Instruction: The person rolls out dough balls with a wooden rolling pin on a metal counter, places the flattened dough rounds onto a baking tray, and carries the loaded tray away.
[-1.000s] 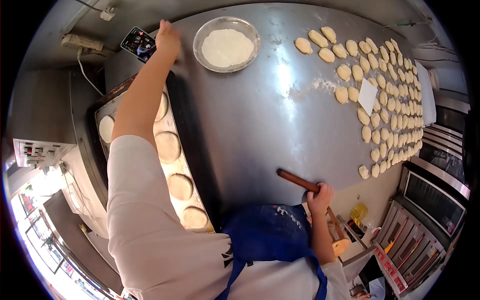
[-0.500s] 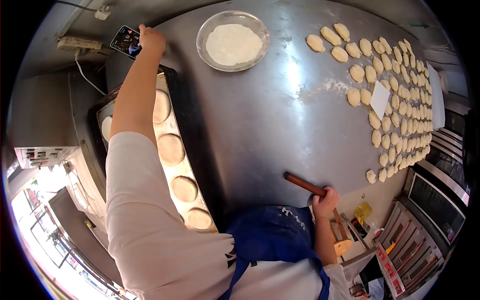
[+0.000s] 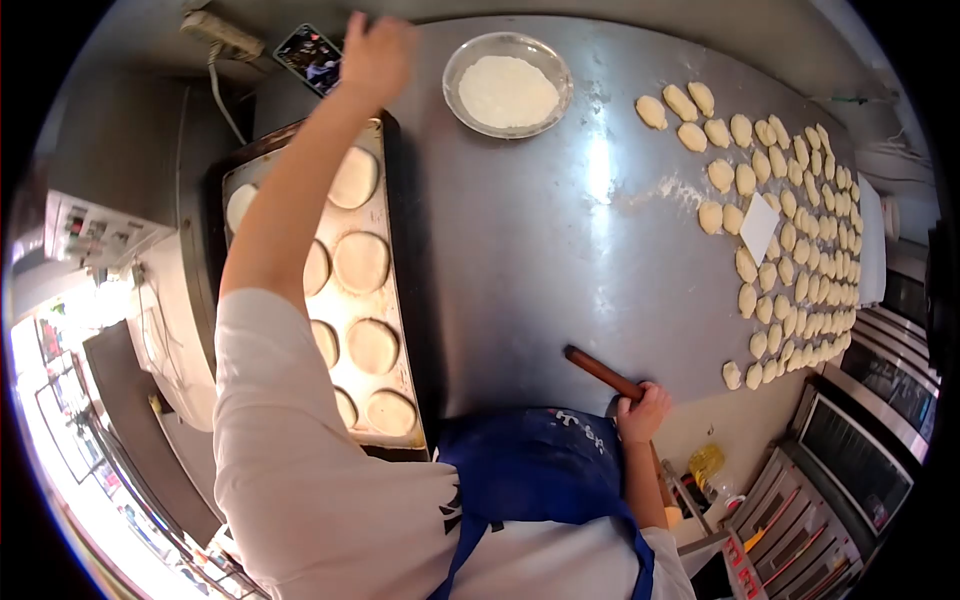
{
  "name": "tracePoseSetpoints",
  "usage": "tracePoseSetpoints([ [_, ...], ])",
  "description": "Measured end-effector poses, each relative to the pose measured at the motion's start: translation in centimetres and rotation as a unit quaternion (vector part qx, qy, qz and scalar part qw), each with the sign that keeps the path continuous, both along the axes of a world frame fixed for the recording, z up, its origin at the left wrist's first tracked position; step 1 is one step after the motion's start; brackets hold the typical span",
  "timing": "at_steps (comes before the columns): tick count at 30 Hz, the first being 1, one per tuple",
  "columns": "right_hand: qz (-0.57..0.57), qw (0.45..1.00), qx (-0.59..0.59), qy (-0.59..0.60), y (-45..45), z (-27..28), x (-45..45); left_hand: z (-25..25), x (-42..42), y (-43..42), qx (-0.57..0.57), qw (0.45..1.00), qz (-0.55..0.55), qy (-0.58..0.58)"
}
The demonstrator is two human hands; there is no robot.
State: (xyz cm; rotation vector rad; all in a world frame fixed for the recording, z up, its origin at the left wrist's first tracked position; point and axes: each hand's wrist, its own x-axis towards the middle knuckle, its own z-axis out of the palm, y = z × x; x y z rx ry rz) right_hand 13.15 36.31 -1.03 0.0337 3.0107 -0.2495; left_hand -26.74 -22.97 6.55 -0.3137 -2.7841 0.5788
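Note:
My left hand (image 3: 378, 62) is stretched out at the far left, just right of a phone (image 3: 309, 60) with a lit screen. It is slightly blurred, with fingers partly apart and nothing visible in them. My right hand (image 3: 643, 411) grips one end of a brown wooden rolling pin (image 3: 603, 371), which slants over the near edge of the metal table. Beneath my left arm lies a baking tray (image 3: 407, 400) holding several flat dough rounds (image 3: 361, 262), some hidden by the arm.
A metal bowl of flour (image 3: 508, 90) stands at the back of the steel table (image 3: 510, 250). Several rows of dough pieces (image 3: 790, 240) cover the right side, with a white dough scraper (image 3: 759, 228) among them. A power strip (image 3: 222, 37) is behind the tray.
My left hand has moved right, away from the phone's edge. The view has shifted, showing more of the tray. My right hand still holds the rolling pin.

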Motion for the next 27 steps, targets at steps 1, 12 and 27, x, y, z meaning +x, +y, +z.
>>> tracePoseSetpoints([
  [1, 0.007, 1.0, -0.021, -0.009, -0.1, 0.3, -0.3, 0.5, 2.4, 1.6, 0.053, 0.995, -0.082, 0.032],
  [12, 0.215, 0.92, -0.286, -0.16, -10.6, -0.2, -8.1, 3.9, 42.1, 25.8, 0.46, 0.849, 0.015, -0.26],
  [27, 0.433, 0.831, -0.312, -0.158, 3.1, 2.1, -10.6, -6.6, 52.2, 42.6, 0.363, 0.819, 0.382, -0.227],
])
